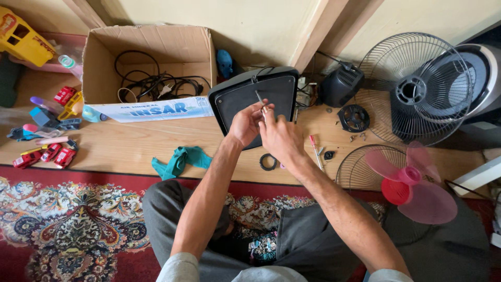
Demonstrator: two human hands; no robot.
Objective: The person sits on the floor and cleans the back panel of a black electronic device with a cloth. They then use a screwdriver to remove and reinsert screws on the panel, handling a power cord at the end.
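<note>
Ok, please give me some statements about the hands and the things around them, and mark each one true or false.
1. Both hands, the left hand and the right hand, are together over the dark panel. True.
2. The pink fan blade is mounted inside the wire guard. False: it lies loose on the floor, in front of the guard.
3. The cardboard box holds black cables. True.
4. The teal cloth lies inside the box. False: it lies on the wooden floor.
5. A screwdriver lies right of the hands. True.
</note>
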